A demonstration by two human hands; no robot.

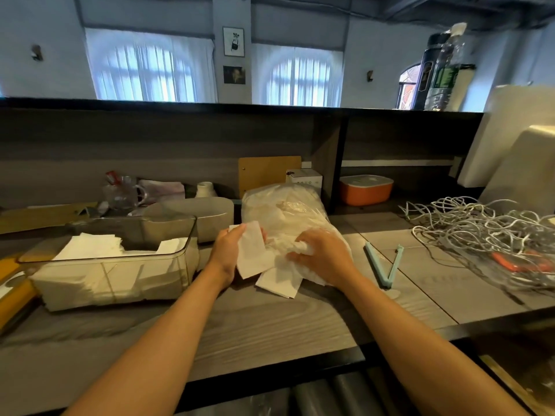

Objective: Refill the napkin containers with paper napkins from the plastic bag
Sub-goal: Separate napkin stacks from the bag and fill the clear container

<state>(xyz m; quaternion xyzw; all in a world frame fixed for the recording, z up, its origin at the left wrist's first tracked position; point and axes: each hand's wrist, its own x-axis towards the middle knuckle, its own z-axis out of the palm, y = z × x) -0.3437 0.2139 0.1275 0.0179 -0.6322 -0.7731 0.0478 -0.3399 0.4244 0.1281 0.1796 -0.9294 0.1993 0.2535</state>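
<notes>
A clear plastic bag [282, 205] stuffed with white paper napkins lies on the grey wooden counter, its open mouth facing me. My left hand [226, 250] holds a folded white napkin [252, 253] just outside the mouth. My right hand [321, 255] is at the bag's opening, fingers curled around crumpled napkins there. Another napkin [279, 283] lies on the counter under both hands. To the left stands a clear napkin container [180, 256] partly filled with white napkins [93, 246].
A grey tub [210, 217] stands behind the container. A light-blue bag clip [387, 265] lies right of the bag. Tangled white cables [480, 229] cover the right side. An orange lidded box [365, 189] sits on a shelf. Glassware [123, 190] stands at back left.
</notes>
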